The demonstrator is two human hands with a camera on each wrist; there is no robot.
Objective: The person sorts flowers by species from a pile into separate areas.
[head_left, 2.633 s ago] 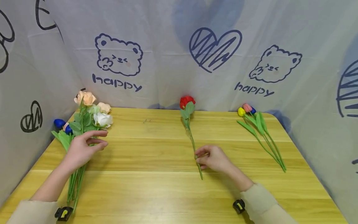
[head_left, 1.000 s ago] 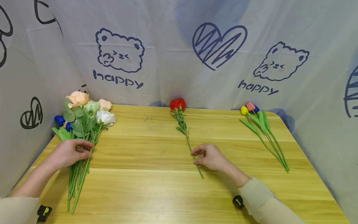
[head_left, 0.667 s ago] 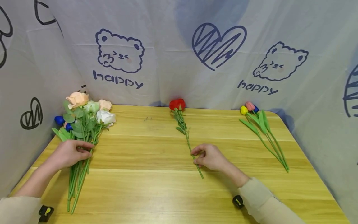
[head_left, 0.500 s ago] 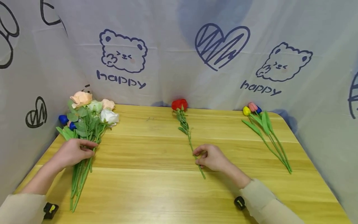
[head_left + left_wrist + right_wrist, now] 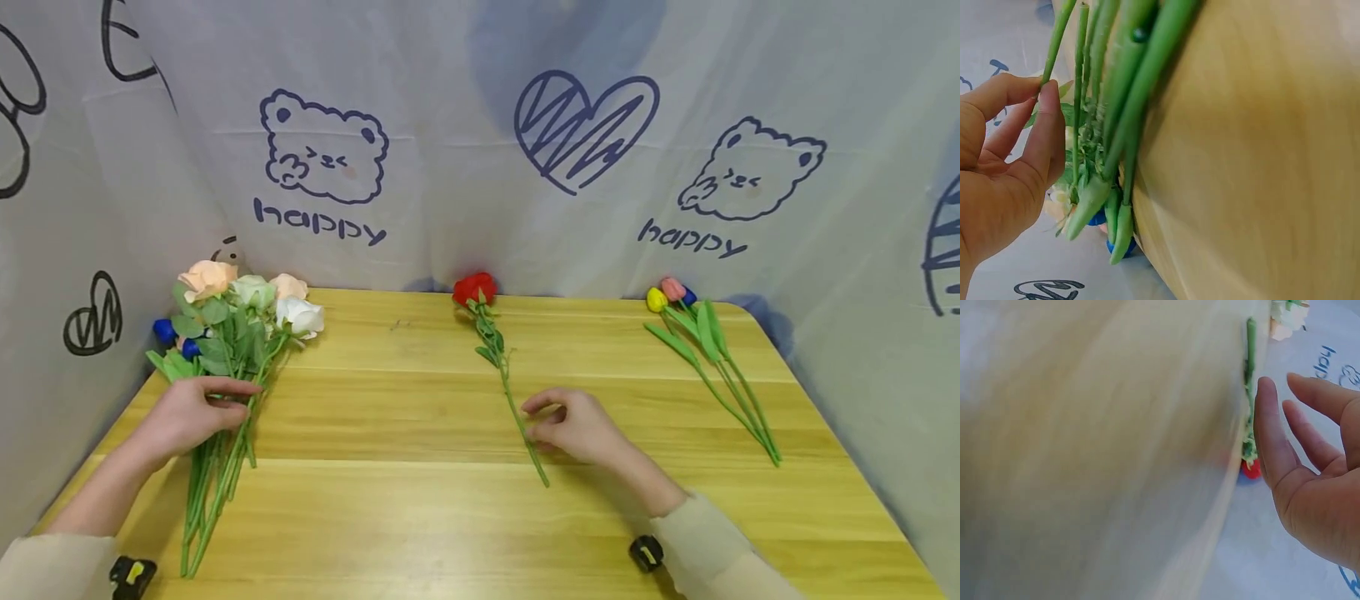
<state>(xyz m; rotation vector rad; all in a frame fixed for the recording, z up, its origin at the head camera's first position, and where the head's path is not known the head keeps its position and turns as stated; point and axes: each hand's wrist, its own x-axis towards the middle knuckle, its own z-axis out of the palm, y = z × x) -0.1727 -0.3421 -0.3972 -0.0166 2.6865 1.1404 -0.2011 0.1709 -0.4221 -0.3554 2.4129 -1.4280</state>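
Note:
At the left of the head view, my left hand (image 5: 183,417) pinches one green stem (image 5: 1059,44) between thumb and fingers. The stem appears to lead up to the white rose (image 5: 300,317). Around it lie peach roses (image 5: 208,280), a pale green rose (image 5: 253,292) and blue tulips (image 5: 163,331), their stems bunched under the hand. A single red rose (image 5: 476,289) lies mid-table, its stem slanting toward me. My right hand (image 5: 573,425) is beside that stem, and in the right wrist view its thumb and fingers (image 5: 1272,425) are apart with nothing between them.
Yellow, pink and blue tulips (image 5: 705,333) lie at the table's right. The wooden table (image 5: 390,517) meets a pale cloth (image 5: 442,200) with bear and heart drawings at the back and sides.
My left hand, held unclasped above the bunch earlier, came down and now pinches a stem; the white rose has shifted slightly right. My right hand has let go of the red rose's stem.

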